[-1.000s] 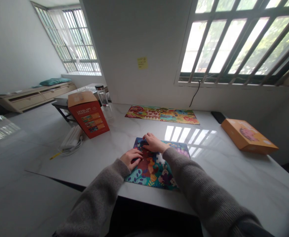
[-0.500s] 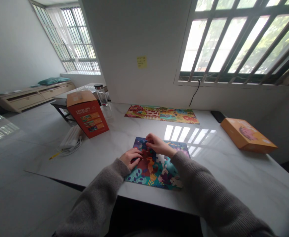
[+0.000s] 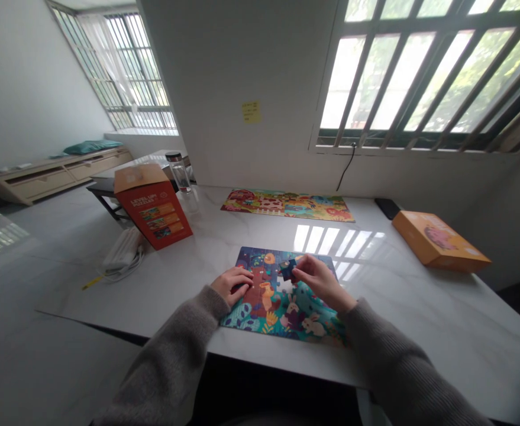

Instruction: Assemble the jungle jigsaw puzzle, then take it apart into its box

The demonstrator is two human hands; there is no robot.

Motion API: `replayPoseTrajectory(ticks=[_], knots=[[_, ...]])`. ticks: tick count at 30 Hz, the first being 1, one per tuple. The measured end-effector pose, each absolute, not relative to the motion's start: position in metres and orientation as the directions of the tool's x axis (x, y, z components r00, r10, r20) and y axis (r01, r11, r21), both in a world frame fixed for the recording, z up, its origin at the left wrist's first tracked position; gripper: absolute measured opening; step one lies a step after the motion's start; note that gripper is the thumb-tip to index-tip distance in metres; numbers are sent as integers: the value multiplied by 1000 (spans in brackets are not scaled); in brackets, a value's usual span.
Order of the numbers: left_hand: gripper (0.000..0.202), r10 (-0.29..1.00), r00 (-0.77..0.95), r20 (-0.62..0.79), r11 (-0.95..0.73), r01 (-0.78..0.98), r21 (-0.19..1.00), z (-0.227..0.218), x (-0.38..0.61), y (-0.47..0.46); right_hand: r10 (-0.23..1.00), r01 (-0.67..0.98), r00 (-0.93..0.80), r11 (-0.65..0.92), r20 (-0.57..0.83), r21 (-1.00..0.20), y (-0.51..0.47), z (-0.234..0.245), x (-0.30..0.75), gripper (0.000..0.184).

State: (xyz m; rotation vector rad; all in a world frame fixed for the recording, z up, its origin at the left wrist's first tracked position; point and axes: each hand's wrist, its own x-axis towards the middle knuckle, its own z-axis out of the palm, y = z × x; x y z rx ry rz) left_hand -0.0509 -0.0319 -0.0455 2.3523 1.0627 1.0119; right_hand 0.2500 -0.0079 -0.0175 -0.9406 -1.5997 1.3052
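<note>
A colourful jigsaw puzzle [image 3: 286, 307] lies flat on the white marble table [image 3: 388, 319] right in front of me. My left hand [image 3: 233, 283] rests on the puzzle's left side, fingers curled and pressing down on it. My right hand [image 3: 315, 278] is raised a little over the puzzle's upper middle and pinches a small dark blue puzzle piece [image 3: 287, 270] between thumb and fingers. A white gap shows in the puzzle just below that piece. Both arms wear grey knitted sleeves.
A second finished puzzle [image 3: 286, 205] lies at the table's far side. A red-orange box [image 3: 153, 207] stands at the left with a glass bottle [image 3: 177, 171] behind it. An orange flat box [image 3: 437, 239] sits at the right, and white cables [image 3: 122, 254] lie at the left edge.
My right hand has lifted a dark blue piece off the puzzle's upper left and carried it to the right. My left hand has stayed pressed on the puzzle.
</note>
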Motion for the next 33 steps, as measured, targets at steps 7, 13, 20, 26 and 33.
replayPoseTrajectory(ticks=[7,13,20,26,33], knots=[[33,746,451,490,-660,593,461,-14,-28,-29,944,35,-297,161,143,-986,-9,-16,240,38],[60,680,593,431,-726,625,286,-1,14,4,950,-15,-281,140,138,-990,-12,-11,240,39],[45,664,579,473,-742,589,321,-24,14,17,934,105,-304,231,190,-967,-9,-21,236,32],[22,707,420,569,-690,585,426,-29,0,18,964,146,-176,224,197,-964,-2,-28,245,30],[22,798,379,469,-603,483,635,-26,9,12,967,-108,-199,140,159,-984,-7,-19,244,49]])
